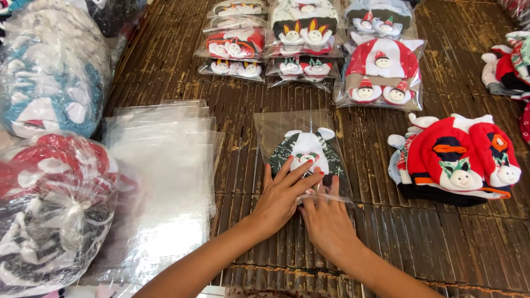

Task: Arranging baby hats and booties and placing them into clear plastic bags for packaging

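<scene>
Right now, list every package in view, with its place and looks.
Clear plastic bag holding a dark green knit hat: centre, under left hand and right hand.
Stack of empty clear flat bags: left.
Rows of bagged red-and-white hats: top.
Big tied sacks of hats: far left.

The left hand [279,198] and the right hand [327,219] cover the lower end of the dark hat in its clear bag [305,152]. The big sacks of hats [52,165] are cut by the left edge of the frame. At the upper right edge, more hats [510,63] are only partly visible.
</scene>
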